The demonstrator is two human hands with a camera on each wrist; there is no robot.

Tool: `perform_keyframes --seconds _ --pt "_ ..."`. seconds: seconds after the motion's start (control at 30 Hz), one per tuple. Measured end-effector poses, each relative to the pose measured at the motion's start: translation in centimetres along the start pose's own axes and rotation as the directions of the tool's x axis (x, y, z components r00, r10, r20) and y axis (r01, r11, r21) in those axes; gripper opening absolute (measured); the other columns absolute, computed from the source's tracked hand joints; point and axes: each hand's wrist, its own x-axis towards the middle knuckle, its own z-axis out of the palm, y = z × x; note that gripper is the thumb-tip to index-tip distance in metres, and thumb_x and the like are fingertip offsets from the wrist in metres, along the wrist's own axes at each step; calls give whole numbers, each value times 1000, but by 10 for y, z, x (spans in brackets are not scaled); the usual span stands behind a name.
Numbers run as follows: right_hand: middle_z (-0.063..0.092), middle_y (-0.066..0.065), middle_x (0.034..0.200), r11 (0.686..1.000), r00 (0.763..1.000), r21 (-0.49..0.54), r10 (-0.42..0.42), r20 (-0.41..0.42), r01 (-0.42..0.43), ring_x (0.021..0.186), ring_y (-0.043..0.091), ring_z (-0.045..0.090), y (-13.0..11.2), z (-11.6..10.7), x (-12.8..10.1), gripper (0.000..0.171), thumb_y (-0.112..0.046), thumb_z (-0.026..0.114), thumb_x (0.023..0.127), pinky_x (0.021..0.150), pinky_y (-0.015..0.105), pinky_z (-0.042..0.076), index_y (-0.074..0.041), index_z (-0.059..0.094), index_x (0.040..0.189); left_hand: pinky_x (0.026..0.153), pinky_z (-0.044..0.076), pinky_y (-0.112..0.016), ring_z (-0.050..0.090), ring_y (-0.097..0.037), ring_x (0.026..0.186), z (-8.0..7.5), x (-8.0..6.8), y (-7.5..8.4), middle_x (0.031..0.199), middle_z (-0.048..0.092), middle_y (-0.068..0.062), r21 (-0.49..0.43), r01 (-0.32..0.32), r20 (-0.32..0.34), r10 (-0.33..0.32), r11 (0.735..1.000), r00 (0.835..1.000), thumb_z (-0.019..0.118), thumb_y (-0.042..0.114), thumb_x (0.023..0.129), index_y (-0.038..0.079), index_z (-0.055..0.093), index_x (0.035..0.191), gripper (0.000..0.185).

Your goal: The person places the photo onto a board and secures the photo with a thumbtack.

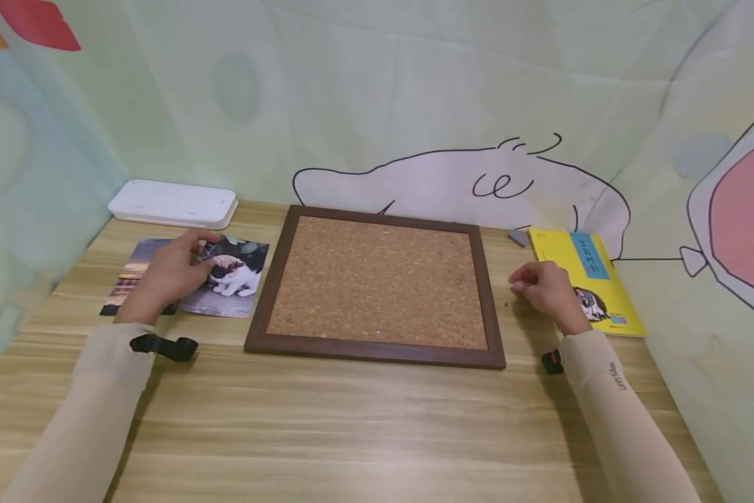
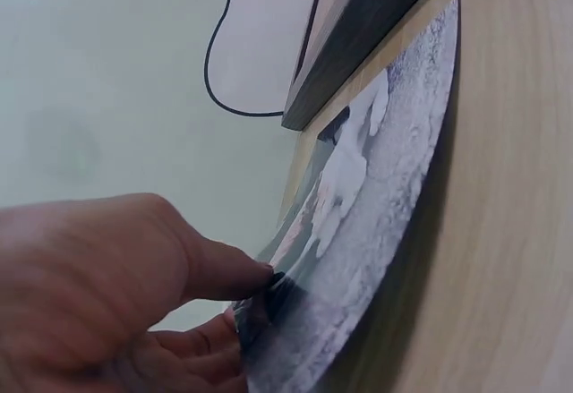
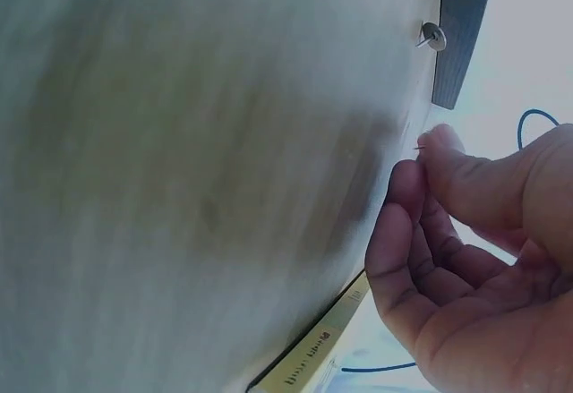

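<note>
Your left hand [image 1: 169,272] pinches the glossy cat photo print [image 1: 235,279] left of the brown-framed cork board [image 1: 377,283]; your right hand [image 1: 543,286], right of it, pinches a small metal pin [image 3: 419,148]

Centre: the cork board [image 1: 377,283] is lying flat on the table [image 1: 351,433].
Left: the cat photo [image 1: 232,279] is lying just beside the board, overlapping another photo [image 1: 128,276]; the left hand [image 1: 172,269] is resting on it.
Far left: the flat case [image 1: 172,203] is sitting behind the photos.
Right: the booklet [image 1: 584,279] is lying beside the board, the right hand [image 1: 543,286] sitting between them; a thumbtack [image 3: 432,36] is lying by the board's frame.
</note>
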Motion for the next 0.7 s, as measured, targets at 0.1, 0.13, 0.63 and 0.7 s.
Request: perform_keyframes --seconds 0.1,0.13,0.63,0.7 --pt "66 18 109 1000 1000 11 18 -5 -17 94 30 54 0 -1 -1 17 -9 59 100 80 38 45 -1 69 111 79 43 -53 54 -42 99 -1 0 -2 119 52 -30 -28 35 -7 -35 999 999 57 7 96 4 50 136 41" --pt "65 18 108 1000 1000 14 21 -5 -21 94 30 54 0 -2 -1 17 -9 58 101 79 38 45 -1 69 111 78 43 -52 55 -41 98 -1 0 -2 120 52 -30 -39 44 -14 -45 998 999 57 7 96 5 51 136 41" --pt "63 16 103 1000 999 19 9 -33 -8 90 29 54 -7 -4 4 20 -17 57 103 77 36 45 -2 67 112 66 44 -23 52 -24 96 -14 1 18 130 52 -23 -256 168 -35 -183 952 982 57 12 99 12 50 144 45" --pt "63 16 101 1000 1000 24 5 -29 -5 91 29 54 -9 -5 4 20 -17 58 103 77 36 45 -1 67 111 66 43 -24 52 -21 94 -15 1 21 131 52 -23 -263 181 -33 -196 948 980 57 13 100 14 50 144 45"
